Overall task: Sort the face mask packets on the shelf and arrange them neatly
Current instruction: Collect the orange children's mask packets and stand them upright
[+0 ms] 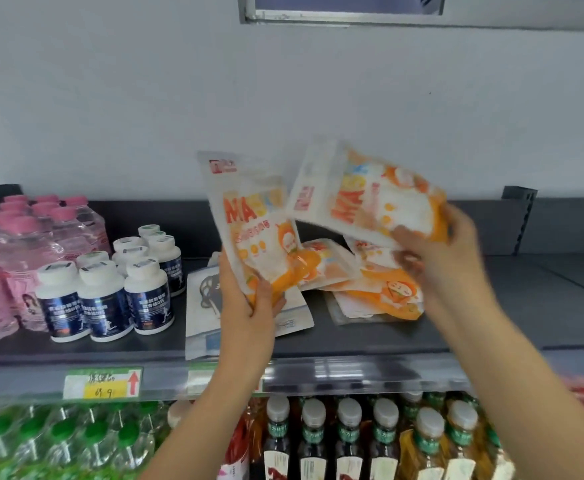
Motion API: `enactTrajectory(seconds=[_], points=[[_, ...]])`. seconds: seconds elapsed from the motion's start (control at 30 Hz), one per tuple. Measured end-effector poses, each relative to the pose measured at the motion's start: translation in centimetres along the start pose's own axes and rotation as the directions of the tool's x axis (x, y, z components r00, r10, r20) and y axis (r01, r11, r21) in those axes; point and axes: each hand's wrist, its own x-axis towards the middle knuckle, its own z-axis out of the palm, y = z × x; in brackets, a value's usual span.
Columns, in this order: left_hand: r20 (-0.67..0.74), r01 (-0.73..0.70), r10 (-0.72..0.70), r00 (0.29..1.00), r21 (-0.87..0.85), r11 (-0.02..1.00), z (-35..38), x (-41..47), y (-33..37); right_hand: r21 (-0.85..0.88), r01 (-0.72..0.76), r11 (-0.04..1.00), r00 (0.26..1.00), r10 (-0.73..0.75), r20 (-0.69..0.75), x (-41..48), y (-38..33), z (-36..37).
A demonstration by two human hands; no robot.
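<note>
Orange mask packets (370, 199) in both hands (249, 306), above the shelf (491, 306)

A shop: price tag (102, 383) on stocked shelf (353, 344) above bottled drinks (349, 441).

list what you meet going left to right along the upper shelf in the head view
pink-capped bottles → white-capped jars → pale flat packet → orange mask packet in the left hand → second orange mask packet in the right hand → bare shelf. The loose pile beneath overlaps them, so it is left out.
</note>
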Motion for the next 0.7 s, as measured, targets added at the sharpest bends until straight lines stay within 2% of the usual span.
enactTrajectory(seconds=[0.1, 0.17, 0.27, 0.33, 0.4, 0.43, 0.5, 0.53, 0.57, 0.6, 0.63, 0.7], points=[[0.147, -0.003, -0.001, 0.989, 0.029, 1.0, 1.9, -0.6, -0.2, -0.145, -0.132, 0.981, 0.965, 0.16, 0.207, -2.4, 3.7, 2.1], [0.15, 0.036, -0.035, 0.988, -0.002, 0.999, 2.8, -0.7, -0.1, -0.158, -0.191, 0.969, 0.93, 0.23, 0.287, -3.9, 4.9, 2.9], [-0.024, 0.114, -0.116, 0.993, -0.066, 0.991, 3.1, 0.1, -0.4, -0.243, -0.065, 0.968, 0.923, 0.151, 0.354, -4.6, 6.0, 3.1], [-0.144, 0.122, -0.131, 0.981, -0.075, 0.99, 2.7, 0.8, -0.7, -0.371, 0.006, 0.929, 0.872, 0.177, 0.457, -4.8, 6.4, 3.0], [-0.235, 0.11, -0.119, 0.965, -0.052, 0.993, 2.0, 1.5, -0.6, -0.519, 0.132, 0.845, 0.798, 0.22, 0.561, -4.4, 5.9, 2.7], [-0.273, 0.092, -0.097, 0.957, -0.031, 0.995, 1.6, 1.8, -0.4, -0.585, 0.21, 0.784, 0.78, 0.226, 0.584, -3.9, 5.5, 2.3], [-0.347, 0.059, -0.051, 0.936, 0.012, 0.998, 0.6, 2.7, 0.1, -0.727, 0.359, 0.585, 0.817, 0.18, 0.548, -2.0, 4.9, 0.8], [-0.372, 0.045, -0.032, 0.928, 0.025, 0.999, 0.2, 3.1, 0.4, -0.819, 0.39, 0.42, 0.851, 0.174, 0.495, -0.8, 4.7, -0.2], [-0.387, 0.035, -0.019, 0.922, 0.034, 0.999, -0.2, 3.3, 0.6, -0.897, 0.387, 0.213, 0.883, 0.196, 0.427, 0.4, 4.7, -1.3], [-0.394, 0.028, -0.008, 0.919, 0.045, 0.999, -0.5, 3.5, 0.8, -0.931, 0.363, 0.03, 0.898, 0.255, 0.359, 1.4, 4.8, -2.4], [-0.397, 0.024, 0.003, 0.918, 0.063, 0.998, -0.8, 3.6, 0.8, -0.94, 0.334, -0.071, 0.893, 0.343, 0.291, 2.2, 5.0, -3.3], [-0.402, 0.024, 0.014, 0.915, 0.09, 0.996, -1.0, 3.5, 0.7, -0.944, 0.315, -0.097, 0.847, 0.478, 0.233, 3.0, 5.5, -4.6]])
